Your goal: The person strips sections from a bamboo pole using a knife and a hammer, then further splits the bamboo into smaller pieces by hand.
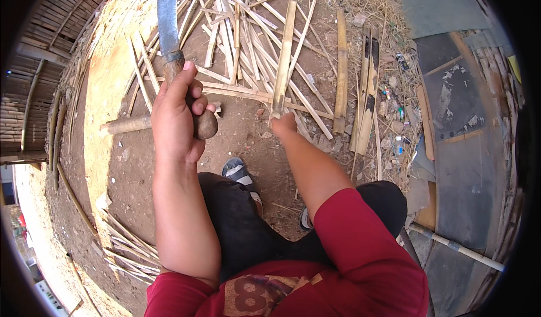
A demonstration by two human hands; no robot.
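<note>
My left hand (179, 108) is wrapped round the wooden handle of a machete, with its dark steel blade (167, 23) pointing up and away. The handle's rounded knob (206, 125) sticks out below my fingers. On the right, my right hand (283, 124) grips the near end of a long split piece of bamboo (285, 46), which points away from me over a heap of strips. Behind my left wrist a thick round piece of wood (127, 126) lies on the ground, partly hidden by the hand.
Pale bamboo strips (228, 46) lie heaped ahead, and more strips (132, 252) lie at lower left. Bamboo lengths (341, 69) and dark-stained split pieces (369, 86) lie to the right, beside litter (398, 114). Dark sheets (462, 164) line the right; a bamboo wall (53, 18) stands left.
</note>
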